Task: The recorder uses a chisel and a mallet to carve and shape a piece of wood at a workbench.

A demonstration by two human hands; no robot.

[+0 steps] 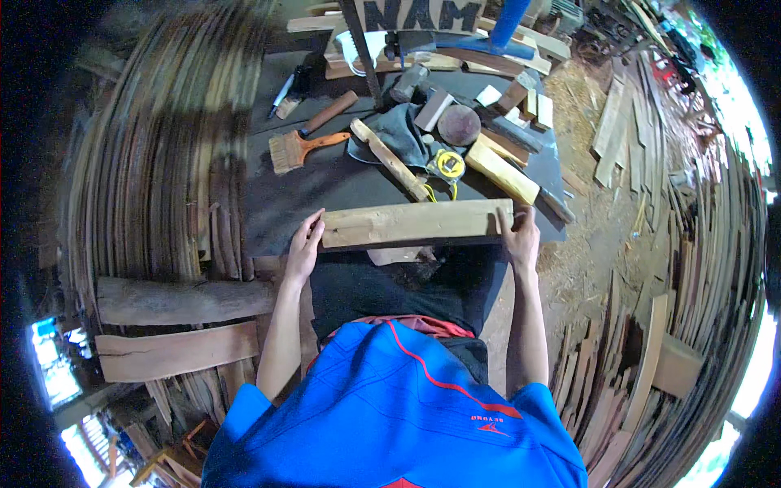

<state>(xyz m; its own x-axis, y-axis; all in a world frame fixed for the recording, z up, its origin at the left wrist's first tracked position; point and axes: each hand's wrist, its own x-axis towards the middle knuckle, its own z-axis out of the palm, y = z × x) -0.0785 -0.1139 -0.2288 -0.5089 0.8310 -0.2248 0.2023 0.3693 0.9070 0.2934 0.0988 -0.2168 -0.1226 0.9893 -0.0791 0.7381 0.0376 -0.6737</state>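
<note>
A pale wooden board (415, 224) lies crosswise at the near edge of the dark table, held at both ends. My left hand (305, 244) grips its left end, fingers closed against the end and thumb side toward the board. Around the right end, my right hand (519, 234) is closed, its thumb on the board's face. Just beyond the board are a yellow tape measure (447, 165), a narrow wooden stick (389, 159) and a thicker wooden block (502, 169). Farther left lies a wide paintbrush (301, 150) with an orange handle.
On the dark table (272, 195) also rest a wooden-handled tool (329, 112), a grey cloth (394, 134), a round wooden piece (459, 125) and several small blocks. Stacked planks (154, 146) stand at the left. More boards (700, 268) lean at the right.
</note>
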